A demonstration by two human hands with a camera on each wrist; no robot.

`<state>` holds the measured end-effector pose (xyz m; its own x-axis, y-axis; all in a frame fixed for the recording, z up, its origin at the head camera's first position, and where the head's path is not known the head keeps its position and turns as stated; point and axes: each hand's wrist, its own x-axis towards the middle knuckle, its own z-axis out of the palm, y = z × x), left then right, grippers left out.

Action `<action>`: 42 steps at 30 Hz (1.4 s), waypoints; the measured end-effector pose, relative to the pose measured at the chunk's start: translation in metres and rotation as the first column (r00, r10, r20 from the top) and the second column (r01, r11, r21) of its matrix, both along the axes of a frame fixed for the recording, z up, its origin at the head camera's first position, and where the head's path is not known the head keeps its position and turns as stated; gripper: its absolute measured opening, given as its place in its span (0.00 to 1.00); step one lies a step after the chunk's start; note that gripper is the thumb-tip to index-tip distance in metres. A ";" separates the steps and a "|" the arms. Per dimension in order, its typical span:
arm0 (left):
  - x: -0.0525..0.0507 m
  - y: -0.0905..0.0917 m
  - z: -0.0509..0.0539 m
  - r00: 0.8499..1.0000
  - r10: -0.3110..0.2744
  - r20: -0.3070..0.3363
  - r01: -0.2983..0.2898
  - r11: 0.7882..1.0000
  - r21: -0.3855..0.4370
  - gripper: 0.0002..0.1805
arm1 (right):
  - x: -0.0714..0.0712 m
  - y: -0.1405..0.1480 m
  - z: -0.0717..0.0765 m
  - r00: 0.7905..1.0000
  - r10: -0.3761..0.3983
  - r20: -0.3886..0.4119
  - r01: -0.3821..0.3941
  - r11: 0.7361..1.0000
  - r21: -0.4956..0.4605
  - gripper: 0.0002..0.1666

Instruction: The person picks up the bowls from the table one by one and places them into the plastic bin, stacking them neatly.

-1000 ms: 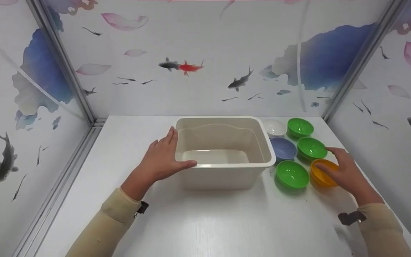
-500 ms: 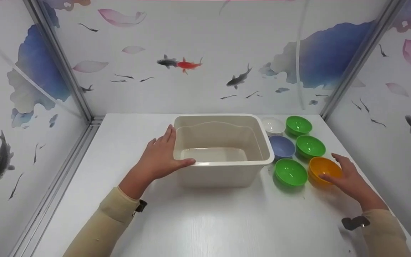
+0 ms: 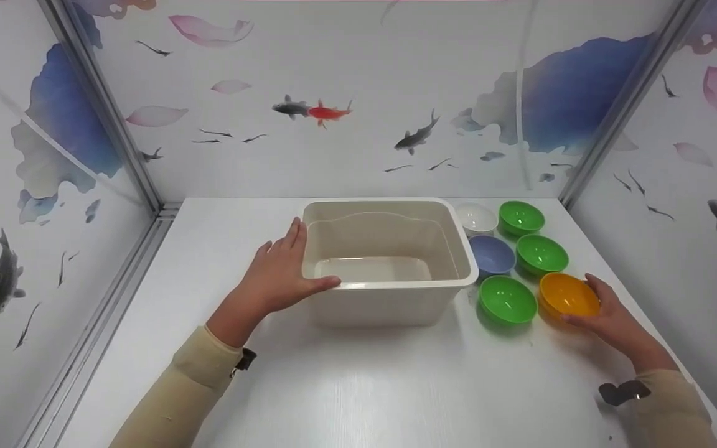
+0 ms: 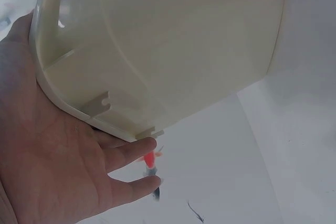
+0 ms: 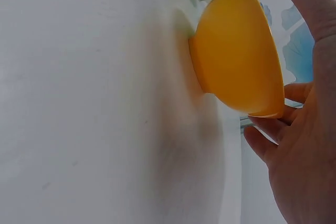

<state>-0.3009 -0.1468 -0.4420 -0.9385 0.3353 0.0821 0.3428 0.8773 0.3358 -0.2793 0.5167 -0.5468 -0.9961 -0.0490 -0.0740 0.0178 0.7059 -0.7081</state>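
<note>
On a white table (image 3: 396, 386), a deep cream tub (image 3: 383, 308), upright, near the middle; at its 8 o'clock corner, the left hand (image 3: 274, 280), spread wide, thumb along the near rim, fingers along the outer side at 9 o'clock; to the tub's right, toward 4 o'clock in the head view, an orange bowl (image 3: 569, 295), mouth up; around it, the right hand (image 3: 613, 320) in a broad curve, thumb at the rim's 6 o'clock, fingers at 2 to 3; whether gripping or merely touching, cannot tell; from the orange bowl, a near green bowl (image 3: 508, 300) just beside at 9 o'clock; a middle green bowl (image 3: 542, 254) and a far green bowl (image 3: 521, 218) toward 11; a blue bowl (image 3: 493, 254) at 10; a white bowl (image 3: 478, 218) farther out, between 10 and 11.
</note>
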 end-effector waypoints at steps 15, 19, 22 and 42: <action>0.000 0.001 0.000 1.000 0.012 0.014 -0.012 1.000 0.012 0.78 | -0.003 0.001 -0.012 0.999 -0.039 0.027 0.039 0.999 0.001 0.81; 0.002 0.001 0.002 1.000 0.009 0.016 -0.009 1.000 0.016 0.78 | -0.001 0.000 -0.013 0.999 -0.037 0.016 0.037 0.999 -0.005 0.80; 0.002 0.002 0.004 1.000 0.006 0.015 -0.006 1.000 0.018 0.77 | 0.001 -0.001 -0.013 0.999 -0.037 0.000 0.037 0.999 -0.005 0.78; 0.001 0.001 0.001 1.000 -0.001 0.022 0.000 1.000 0.026 0.76 | -0.001 -0.003 -0.014 0.997 -0.077 0.027 0.077 0.997 -0.003 0.78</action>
<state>-0.2995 -0.1460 -0.4407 -0.9400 0.3337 0.0703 0.3355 0.8679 0.3663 -0.2803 0.5138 -0.5610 -0.9946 0.0277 -0.1005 0.0911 0.6985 -0.7097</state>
